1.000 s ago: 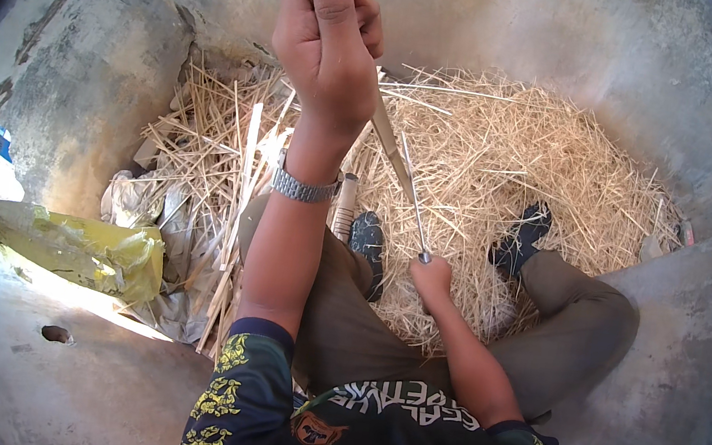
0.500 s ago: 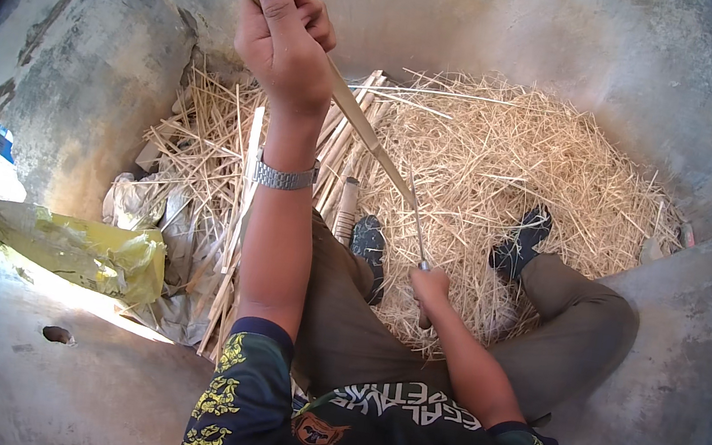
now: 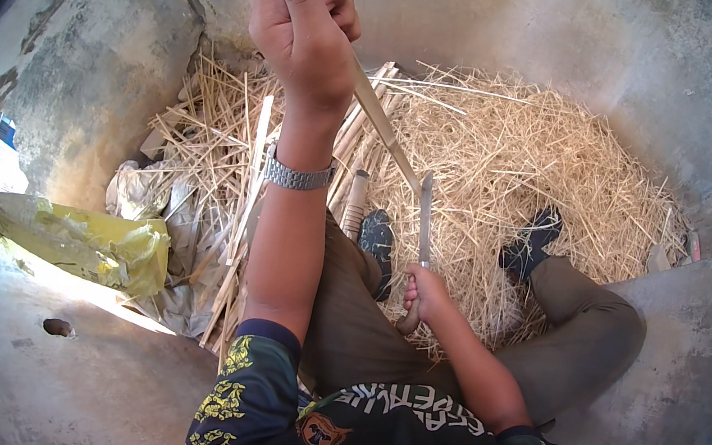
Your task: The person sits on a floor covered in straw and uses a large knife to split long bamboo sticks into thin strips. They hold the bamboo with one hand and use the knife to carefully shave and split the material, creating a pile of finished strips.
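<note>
My left hand point(image 3: 306, 29) is closed around a long split bamboo strip point(image 3: 381, 123), raised toward the top of the view. The strip slants down to the right, and its upper part runs out of the picture. In my right hand point(image 3: 426, 294) is the curved handle of a long knife point(image 3: 426, 221), its blade pointing up and away from me. The blade's tip is beside the lower end of the strip; whether they touch I cannot tell. A metal watch point(image 3: 297, 175) is on my left wrist.
Pale shavings point(image 3: 530, 147) heap around my dark shoes point(image 3: 377, 248). Loose bamboo strips point(image 3: 219, 126) lie on the left. A ridged, pale cylindrical piece point(image 3: 356, 200) rests by one shoe. A torn yellow sack point(image 3: 125, 249) hangs at left, and a concrete wall point(image 3: 529, 28) curves around.
My right hand has turned the knife, so its blade, earlier edge-on against the strip's end, now shows its flat side. In the view, my left hand and the strip sit slightly farther right.
</note>
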The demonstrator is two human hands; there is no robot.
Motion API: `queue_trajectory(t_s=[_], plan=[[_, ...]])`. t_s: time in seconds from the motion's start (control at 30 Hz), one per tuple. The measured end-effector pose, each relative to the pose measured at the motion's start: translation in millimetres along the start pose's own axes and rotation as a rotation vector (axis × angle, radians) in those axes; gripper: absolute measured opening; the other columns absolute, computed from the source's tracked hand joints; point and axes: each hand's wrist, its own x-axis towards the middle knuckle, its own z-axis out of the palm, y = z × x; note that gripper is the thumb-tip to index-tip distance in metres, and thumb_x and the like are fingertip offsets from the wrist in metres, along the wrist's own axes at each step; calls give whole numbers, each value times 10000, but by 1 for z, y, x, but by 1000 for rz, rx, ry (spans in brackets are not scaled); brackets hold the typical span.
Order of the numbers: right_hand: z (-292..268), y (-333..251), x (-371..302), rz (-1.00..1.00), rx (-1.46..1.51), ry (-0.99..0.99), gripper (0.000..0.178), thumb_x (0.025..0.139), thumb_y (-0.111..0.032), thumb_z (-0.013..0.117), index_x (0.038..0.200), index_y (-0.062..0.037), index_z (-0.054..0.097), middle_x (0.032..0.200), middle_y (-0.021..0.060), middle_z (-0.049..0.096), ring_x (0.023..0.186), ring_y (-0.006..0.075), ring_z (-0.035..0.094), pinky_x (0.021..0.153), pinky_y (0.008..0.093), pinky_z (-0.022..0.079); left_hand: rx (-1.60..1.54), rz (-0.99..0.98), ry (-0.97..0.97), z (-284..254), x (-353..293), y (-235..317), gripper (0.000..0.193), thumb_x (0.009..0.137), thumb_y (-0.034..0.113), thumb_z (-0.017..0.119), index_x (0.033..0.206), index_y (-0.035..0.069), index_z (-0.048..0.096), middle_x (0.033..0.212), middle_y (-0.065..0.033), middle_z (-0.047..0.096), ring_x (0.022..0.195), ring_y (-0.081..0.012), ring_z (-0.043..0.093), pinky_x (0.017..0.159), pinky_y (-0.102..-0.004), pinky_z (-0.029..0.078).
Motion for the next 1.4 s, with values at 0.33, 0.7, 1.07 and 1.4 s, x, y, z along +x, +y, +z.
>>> queue_trajectory(t_s=[0.33, 0.7, 1.07, 1.4], plan=[[31, -11, -52, -666, -205, 50, 281, 878, -187, 651, 661, -68, 517, 522, 12, 497, 396, 120, 468, 387, 316, 386, 14, 26, -1, -5, 2, -2, 389, 1077, 416, 475, 915, 62, 471, 645, 10, 359, 503, -69, 303, 458, -246, 238], [32, -26, -78, -837, -661, 203, 284, 839, -187, 657, 657, 17, 579, 551, 81, 565, 508, 159, 513, 524, 382, 421, 19, 74, -33, 0, -3, -5, 414, 1068, 439, 484, 905, 59, 462, 631, 9, 346, 490, -73, 299, 448, -255, 238], [22, -13, -54, -841, -658, 191, 284, 844, -210, 647, 699, 23, 574, 549, 116, 551, 482, 193, 513, 528, 396, 434, 16, 53, 3, 0, -1, -3, 404, 1059, 443, 504, 916, 66, 484, 642, 5, 353, 499, -78, 297, 455, -251, 244], [11, -8, -21, -753, -643, 193, 335, 842, -230, 649, 619, 2, 556, 532, 85, 527, 480, 172, 474, 516, 391, 410, 30, 39, -11, 1, -1, -1, 415, 1070, 445, 475, 899, 67, 469, 644, 7, 348, 502, -75, 303, 457, -251, 250]])
